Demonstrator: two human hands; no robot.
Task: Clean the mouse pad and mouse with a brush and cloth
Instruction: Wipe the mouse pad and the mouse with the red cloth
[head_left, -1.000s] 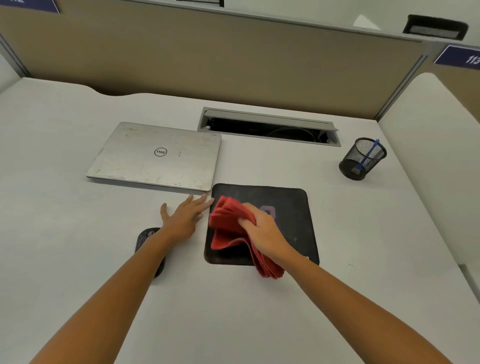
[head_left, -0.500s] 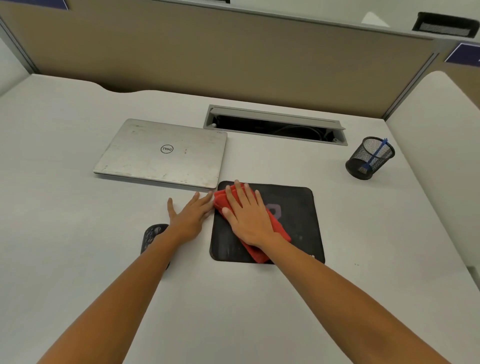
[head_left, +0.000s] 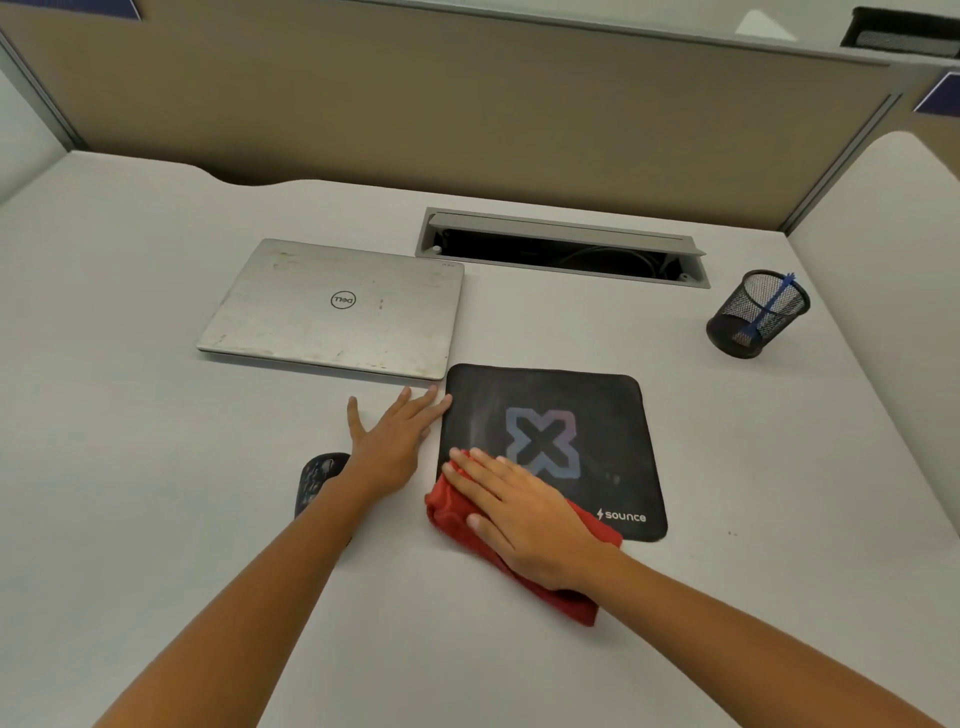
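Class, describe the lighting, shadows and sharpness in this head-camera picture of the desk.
Head view: soft, even light; faint shadows under the laptop and beside the pen cup; mouse pad lettering reads sharp; right hand on the cloth shows no blur.

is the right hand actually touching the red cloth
Touching. The head view shows the right hand lying flat on the red cloth, pressing it onto the mouse pad.

Left grip flat, palm down, fingers spread, right grip flat too (fingers straight, together)
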